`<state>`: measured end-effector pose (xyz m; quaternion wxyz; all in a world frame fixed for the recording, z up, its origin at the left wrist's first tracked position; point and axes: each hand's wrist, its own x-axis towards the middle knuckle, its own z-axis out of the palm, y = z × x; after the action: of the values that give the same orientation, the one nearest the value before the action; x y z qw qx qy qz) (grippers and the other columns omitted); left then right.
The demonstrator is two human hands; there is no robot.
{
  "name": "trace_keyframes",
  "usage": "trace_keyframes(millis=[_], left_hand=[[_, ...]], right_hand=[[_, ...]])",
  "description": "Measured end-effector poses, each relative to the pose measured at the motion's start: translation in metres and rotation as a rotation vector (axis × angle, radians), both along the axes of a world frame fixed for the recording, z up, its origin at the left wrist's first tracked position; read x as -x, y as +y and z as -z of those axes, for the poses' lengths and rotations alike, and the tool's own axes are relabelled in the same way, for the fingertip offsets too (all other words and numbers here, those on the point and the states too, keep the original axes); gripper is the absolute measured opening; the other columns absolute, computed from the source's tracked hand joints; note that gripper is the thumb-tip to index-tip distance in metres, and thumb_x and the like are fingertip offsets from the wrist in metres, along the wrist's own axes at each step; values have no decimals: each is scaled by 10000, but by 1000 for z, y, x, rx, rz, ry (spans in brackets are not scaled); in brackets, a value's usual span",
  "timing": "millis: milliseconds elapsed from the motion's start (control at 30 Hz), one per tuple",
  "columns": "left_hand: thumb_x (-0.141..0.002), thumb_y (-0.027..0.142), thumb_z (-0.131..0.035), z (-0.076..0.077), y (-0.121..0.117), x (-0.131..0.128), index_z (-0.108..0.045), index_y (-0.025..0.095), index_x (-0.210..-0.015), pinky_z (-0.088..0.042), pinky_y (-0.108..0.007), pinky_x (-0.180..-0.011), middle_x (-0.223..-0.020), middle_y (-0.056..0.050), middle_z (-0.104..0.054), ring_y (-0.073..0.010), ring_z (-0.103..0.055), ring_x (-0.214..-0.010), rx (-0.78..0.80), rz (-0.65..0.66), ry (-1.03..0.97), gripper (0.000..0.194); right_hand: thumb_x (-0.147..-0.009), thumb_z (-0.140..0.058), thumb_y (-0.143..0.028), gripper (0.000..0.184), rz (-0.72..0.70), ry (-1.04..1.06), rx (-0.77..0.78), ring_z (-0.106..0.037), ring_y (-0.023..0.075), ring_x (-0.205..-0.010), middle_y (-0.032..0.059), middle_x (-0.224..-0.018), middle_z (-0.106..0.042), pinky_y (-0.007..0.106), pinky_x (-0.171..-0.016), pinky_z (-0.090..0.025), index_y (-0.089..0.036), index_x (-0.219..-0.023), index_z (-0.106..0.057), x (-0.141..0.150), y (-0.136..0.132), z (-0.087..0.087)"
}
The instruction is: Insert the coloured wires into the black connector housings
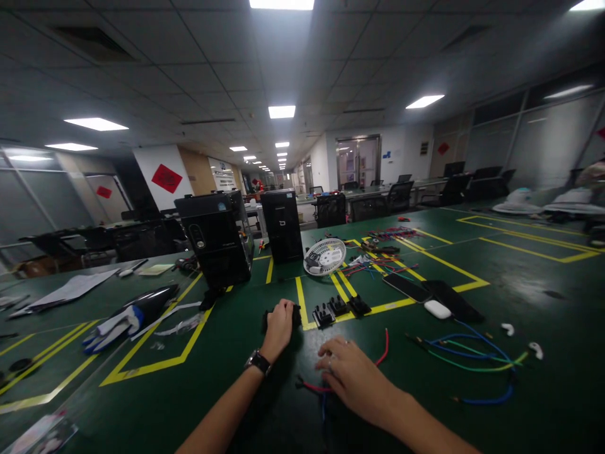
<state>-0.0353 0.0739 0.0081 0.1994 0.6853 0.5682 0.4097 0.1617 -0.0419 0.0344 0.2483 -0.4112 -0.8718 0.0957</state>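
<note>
My left hand, with a watch on the wrist, is closed around a small black block-shaped part on the green table. Its fingers cover most of that part, so its kind is unclear. To its right, several similar black parts stand in a row along yellow tape. My right hand hovers low over the table, fingers loosely bent and apart. Beneath and beside it lie a red wire and a blue wire; whether the fingers touch them cannot be made out.
Two black computer towers stand behind, beside a white round basket. Blue and green wires, phones and a white earbud case lie right. A glove and papers lie left.
</note>
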Motion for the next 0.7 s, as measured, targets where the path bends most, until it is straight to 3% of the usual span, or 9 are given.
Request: trace_keyframes(millis=[167, 267, 467, 600, 700], left_hand=[[-959, 367, -200, -3, 11, 1, -530, 188, -979, -323, -421, -888, -1005, -93, -636, -243, -566, -990, -2, -62, 335, 376], [-967, 353, -185, -5, 12, 4, -506, 184, -998, -319, -413, -870, -1005, -94, -624, -235, -559, -976, -20, -72, 400, 364], [-967, 327, -196, -8, 16, 8, -556, 205, -973, -329, -400, -814, -987, -91, -610, -253, -490, -974, 11, -75, 510, 380], [-962, 335, -256, -11, 13, -4, -562, 216, -1060, -317, -410, -848, -1130, -97, -584, -264, -428, -1068, -169, -93, 548, 343], [-932, 382, -379, -11, 9, -21, -567, 219, -1094, -312, -412, -882, -1204, -88, -559, -267, -401, -1135, -280, 79, 599, 296]], right_hand=[[-911, -447, -166, 240, 215, -60, -8, -596, 201, -948, 64, -998, -653, 318, -847, -437, -207, -1039, -645, -67, 19, -41], [-856, -507, -170, 242, 380, -157, 28, -604, 241, -956, 87, -1035, -644, 352, -840, -454, -202, -1047, -653, -120, 15, -44], [-845, -551, -315, 239, 409, -169, 193, -622, 236, -969, 70, -1100, -633, 338, -833, -497, -253, -1048, -660, -192, -48, -9], [-830, -551, -294, 230, 387, -171, 241, -638, 233, -956, 82, -1112, -645, 330, -820, -518, -257, -1010, -687, -206, -77, 22], [-859, -489, -267, 222, 402, -162, 183, -663, 218, -818, 76, -953, -691, 328, -730, -532, -256, -882, -709, -205, -77, 33]])
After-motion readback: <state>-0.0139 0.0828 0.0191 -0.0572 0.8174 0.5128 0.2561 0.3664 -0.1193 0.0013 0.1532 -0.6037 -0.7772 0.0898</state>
